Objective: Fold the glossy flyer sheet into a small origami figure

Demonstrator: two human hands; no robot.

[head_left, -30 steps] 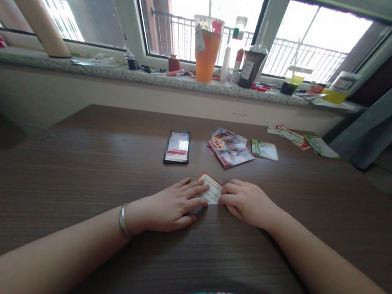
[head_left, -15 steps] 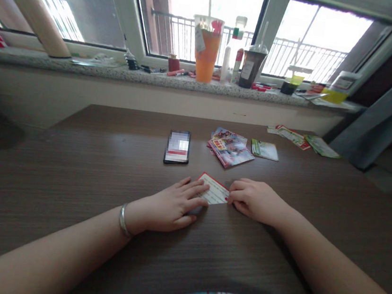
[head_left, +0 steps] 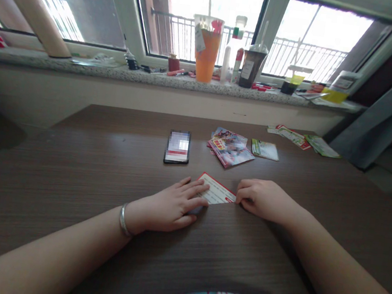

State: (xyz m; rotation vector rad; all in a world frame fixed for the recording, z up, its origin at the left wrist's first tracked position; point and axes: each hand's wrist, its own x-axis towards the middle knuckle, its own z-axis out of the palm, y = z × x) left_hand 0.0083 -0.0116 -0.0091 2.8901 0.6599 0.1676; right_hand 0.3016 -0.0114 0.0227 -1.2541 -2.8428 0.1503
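A small white card with a red border (head_left: 217,193) lies flat on the dark wooden table (head_left: 72,165), just in front of me. My left hand (head_left: 170,206) rests flat on the card's left end, fingers stretched out over it. A silver bangle sits on that wrist. My right hand (head_left: 264,200) lies at the card's right end, fingers curled, fingertips touching the card's right edge.
A black phone (head_left: 178,147) lies beyond the card. To its right are a stack of colourful leaflets (head_left: 230,146), a green leaflet (head_left: 265,149) and more papers (head_left: 302,139). The stone windowsill (head_left: 84,69) holds an orange cup (head_left: 207,48), a dark drink cup (head_left: 251,65), bottles and small items.
My right hand has slid to the right along the card, uncovering more of its surface. My left hand has stayed in place on the left end.
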